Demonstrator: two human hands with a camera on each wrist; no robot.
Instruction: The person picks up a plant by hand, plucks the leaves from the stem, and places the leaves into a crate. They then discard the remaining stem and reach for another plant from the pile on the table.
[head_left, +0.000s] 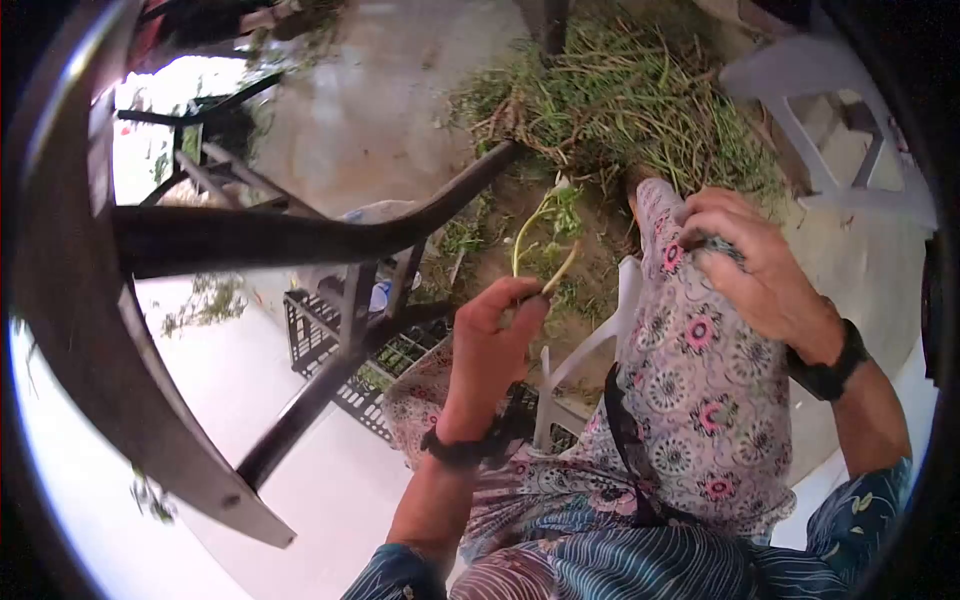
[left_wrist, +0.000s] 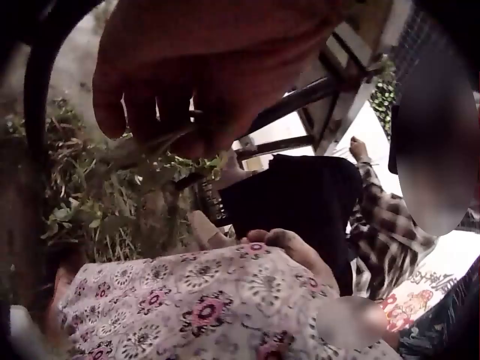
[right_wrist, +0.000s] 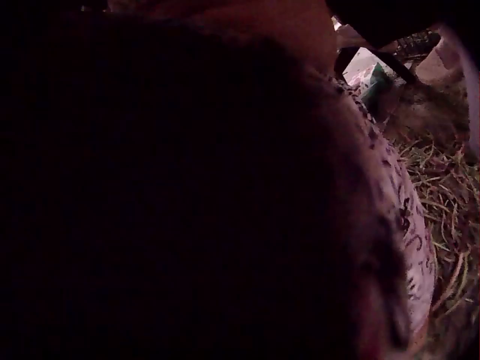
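In the head view my left hand (head_left: 495, 345) pinches a thin green stem (head_left: 523, 235) with small leaves at its upper end, held over the littered floor. A short pale stalk end sticks out beside the fingertips. From the left wrist camera, the left hand (left_wrist: 210, 67) shows dark at the top with its fingers pointing down. My right hand (head_left: 755, 265) is over the knee of the flowered trousers (head_left: 690, 350), its fingers bent. A grey-green patch shows between thumb and fingers; I cannot tell whether it is held. The right wrist view is mostly dark.
A heap of cut green stems (head_left: 610, 110) lies on the floor ahead. Dark frame bars (head_left: 300, 240) cross the left side, near a black plastic crate (head_left: 345, 385). White plastic chair parts (head_left: 830, 80) stand at right. A person in a checked shirt (left_wrist: 390, 232) sits nearby.
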